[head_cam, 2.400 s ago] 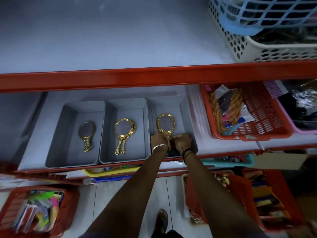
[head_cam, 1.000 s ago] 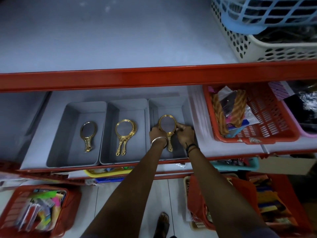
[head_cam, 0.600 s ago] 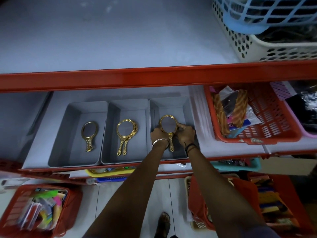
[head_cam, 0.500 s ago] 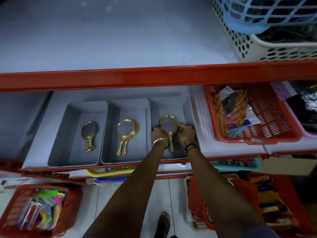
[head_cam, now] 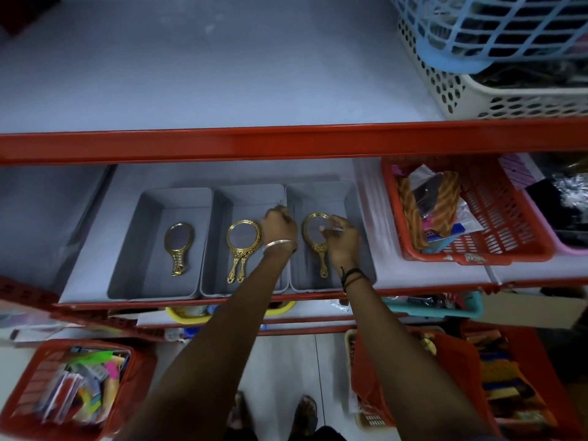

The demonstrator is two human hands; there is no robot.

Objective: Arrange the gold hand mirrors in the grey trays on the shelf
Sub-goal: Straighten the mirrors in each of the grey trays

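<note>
Three grey trays stand side by side on the middle shelf. One gold hand mirror [head_cam: 178,248] lies in the left tray [head_cam: 132,246]. Two stacked gold mirrors [head_cam: 243,246] lie in the middle tray [head_cam: 248,195]. A further gold mirror [head_cam: 316,241] lies in the right tray [head_cam: 318,194], handle towards me. My right hand [head_cam: 343,241] pinches that mirror's right rim. My left hand [head_cam: 280,229], with a silver bangle, rests over the wall between the middle and right trays with its fingers curled down and hidden.
A red basket [head_cam: 477,253] of packets sits right of the trays. The red shelf beam [head_cam: 286,143] overhangs them. White and blue baskets [head_cam: 477,90] stand on the upper shelf. Red baskets [head_cam: 47,409] of goods sit on the floor near my feet.
My left hand has let go of the right tray's mirror and moved left to the wall between the trays. My right hand stays at the mirror's rim. The mirror lies where it was.
</note>
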